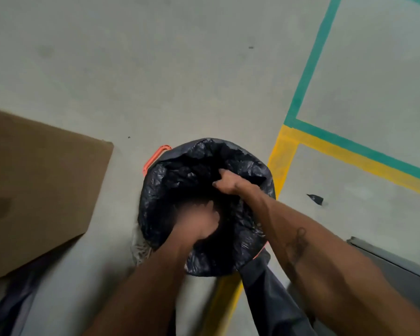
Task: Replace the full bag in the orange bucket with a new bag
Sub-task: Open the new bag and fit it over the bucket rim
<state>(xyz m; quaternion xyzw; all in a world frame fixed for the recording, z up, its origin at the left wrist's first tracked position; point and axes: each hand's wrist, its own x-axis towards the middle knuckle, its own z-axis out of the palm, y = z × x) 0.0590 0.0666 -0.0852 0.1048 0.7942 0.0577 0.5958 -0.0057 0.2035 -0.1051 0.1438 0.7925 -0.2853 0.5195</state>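
The orange bucket (157,157) stands on the concrete floor, almost hidden by a black bag (180,175) draped over its rim; only an orange handle shows at the upper left. Both my hands reach down inside the bag. My right hand (224,181) grips a fold of the black plastic near the far inner wall, fingers curled. My left hand (199,223) is blurred by motion and lies low in the bag near its near side; its fingers look bent into the plastic, but the grip is unclear.
A flat brown cardboard box (39,180) lies to the left. Yellow (283,154) and green (308,66) floor tape run on the right. A small black scrap (315,198) lies on the floor. A grey metal edge (393,260) sits at lower right.
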